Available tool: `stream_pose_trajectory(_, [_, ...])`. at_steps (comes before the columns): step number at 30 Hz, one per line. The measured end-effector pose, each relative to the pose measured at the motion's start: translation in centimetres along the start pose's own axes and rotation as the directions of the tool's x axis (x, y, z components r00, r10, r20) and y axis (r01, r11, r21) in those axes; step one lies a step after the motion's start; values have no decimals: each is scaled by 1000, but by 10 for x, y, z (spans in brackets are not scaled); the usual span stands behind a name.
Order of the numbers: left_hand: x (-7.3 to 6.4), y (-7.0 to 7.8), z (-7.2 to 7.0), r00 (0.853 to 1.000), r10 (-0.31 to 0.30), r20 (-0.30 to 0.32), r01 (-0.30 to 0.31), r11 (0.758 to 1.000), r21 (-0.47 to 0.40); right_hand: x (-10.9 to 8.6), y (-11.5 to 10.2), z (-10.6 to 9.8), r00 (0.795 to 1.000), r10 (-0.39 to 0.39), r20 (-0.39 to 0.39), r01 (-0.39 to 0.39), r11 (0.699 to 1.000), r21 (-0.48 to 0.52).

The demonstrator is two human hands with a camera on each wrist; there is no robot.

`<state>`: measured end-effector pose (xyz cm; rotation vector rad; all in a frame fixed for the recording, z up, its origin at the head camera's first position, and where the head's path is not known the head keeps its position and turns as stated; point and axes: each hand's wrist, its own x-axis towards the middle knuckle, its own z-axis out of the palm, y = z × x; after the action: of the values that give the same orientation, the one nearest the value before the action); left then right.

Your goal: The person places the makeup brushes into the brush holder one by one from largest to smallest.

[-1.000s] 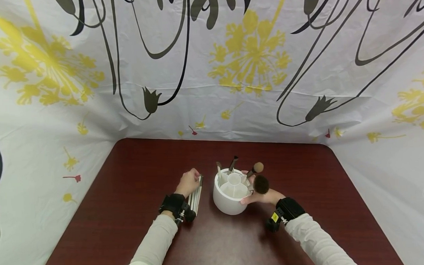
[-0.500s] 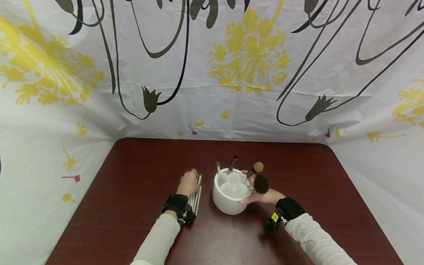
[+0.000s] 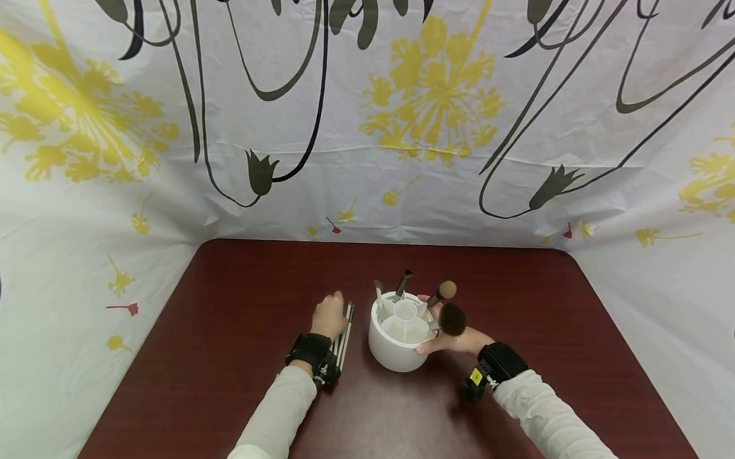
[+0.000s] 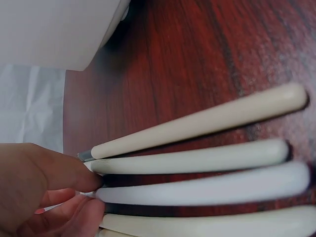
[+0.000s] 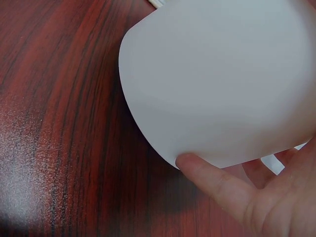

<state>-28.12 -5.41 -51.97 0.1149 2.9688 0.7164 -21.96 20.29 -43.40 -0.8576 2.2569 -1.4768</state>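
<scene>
A white round makeup brush holder with petal-shaped compartments stands upright on the table. Several makeup brushes lean in it, among them a big dark-headed one and a tan-headed one. My right hand grips the holder's right side, its thumb pressed on the white wall. Left of the holder, several pale-handled brushes lie side by side. Over their far ends is my left hand. In the left wrist view its thumb and fingers pinch a white-handled brush near the ferrule; the brush heads are hidden.
The dark red-brown wooden table has rounded far corners. A white cloth with yellow and grey flower prints hangs behind and beside it. Black cameras are strapped to both wrists.
My left hand has shifted slightly to the right, over the row of brushes, and the brushes' far ends have moved a little. The right hand and the holder have stayed in place.
</scene>
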Motion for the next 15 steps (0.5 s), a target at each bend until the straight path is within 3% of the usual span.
stream_pose_trajectory(15, [1,2,1,1000,22,-7,-22,1000,16,-2,0,1,1000,-8,-27,8,1000,-29])
